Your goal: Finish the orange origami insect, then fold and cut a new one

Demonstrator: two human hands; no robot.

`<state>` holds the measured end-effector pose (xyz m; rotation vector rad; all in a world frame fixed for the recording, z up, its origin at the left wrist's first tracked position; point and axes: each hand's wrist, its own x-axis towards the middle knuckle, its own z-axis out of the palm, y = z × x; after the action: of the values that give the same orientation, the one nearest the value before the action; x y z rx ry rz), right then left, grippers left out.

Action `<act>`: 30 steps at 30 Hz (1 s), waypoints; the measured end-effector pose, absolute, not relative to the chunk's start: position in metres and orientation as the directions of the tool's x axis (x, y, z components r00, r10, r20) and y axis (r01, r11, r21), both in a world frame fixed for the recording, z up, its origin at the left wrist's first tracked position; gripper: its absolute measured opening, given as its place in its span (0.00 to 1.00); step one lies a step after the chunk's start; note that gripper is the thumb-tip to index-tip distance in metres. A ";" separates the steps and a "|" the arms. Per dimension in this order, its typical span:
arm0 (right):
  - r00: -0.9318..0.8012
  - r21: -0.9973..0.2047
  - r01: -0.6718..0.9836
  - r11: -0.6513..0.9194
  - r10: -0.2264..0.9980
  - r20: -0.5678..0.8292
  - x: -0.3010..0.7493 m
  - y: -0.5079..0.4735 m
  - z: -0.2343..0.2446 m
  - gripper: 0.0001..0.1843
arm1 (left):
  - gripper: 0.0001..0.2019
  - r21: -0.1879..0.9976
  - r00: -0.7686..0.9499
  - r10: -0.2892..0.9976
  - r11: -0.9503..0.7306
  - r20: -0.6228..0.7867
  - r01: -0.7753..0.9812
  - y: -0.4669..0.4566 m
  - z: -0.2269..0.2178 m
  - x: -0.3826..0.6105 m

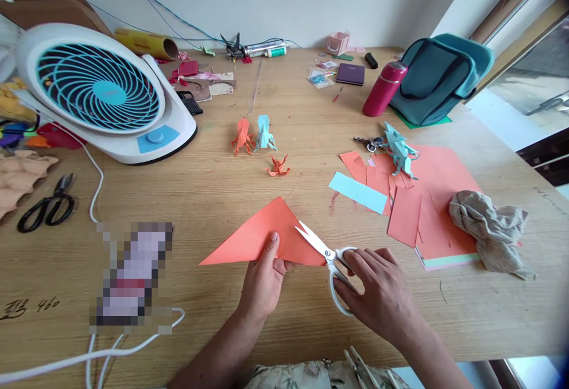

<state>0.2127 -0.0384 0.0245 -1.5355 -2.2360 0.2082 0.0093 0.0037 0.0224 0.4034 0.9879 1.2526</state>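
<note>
My left hand (263, 279) pinches the near edge of an orange paper triangle (262, 235) that lies folded on the wooden table (284, 110). My right hand (382, 294) grips white-handled scissors (326, 252), fingers through the loops. The blades are apart and point up-left at the triangle's right edge.
Three small origami figures (260, 143) stand mid-table. Orange and blue paper sheets (413, 205), a blue origami figure (400, 149) and a crumpled cloth (491, 229) lie to the right. A white fan (102, 92), black scissors (47, 205), a white cable (111, 350), a pink bottle (383, 88) and a teal bag (438, 77) are around.
</note>
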 end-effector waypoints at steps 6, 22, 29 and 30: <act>-0.311 -0.345 0.853 0.391 0.913 0.265 0.214 -0.038 0.023 0.07 | 0.24 0.720 -0.005 0.924 0.295 -0.382 -0.628 0.005 0.020 0.009; -0.303 -0.322 0.846 0.425 0.880 0.365 0.215 -0.036 0.020 0.09 | 0.27 0.684 0.010 0.918 0.304 -0.397 -0.663 0.005 0.021 0.009; -0.316 -0.302 0.847 0.437 0.872 0.375 0.215 -0.037 0.018 0.09 | 0.27 0.677 0.008 0.918 0.298 -0.396 -0.673 0.004 0.020 0.008; -0.317 -0.301 0.847 0.438 0.872 0.373 0.215 -0.037 0.018 0.09 | 0.28 0.676 0.010 0.918 0.299 -0.395 -0.673 0.004 0.020 0.008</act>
<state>0.2151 -0.0366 0.0179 -1.4451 -2.2131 0.0672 0.0083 0.0039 0.0196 0.3353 0.9116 1.2785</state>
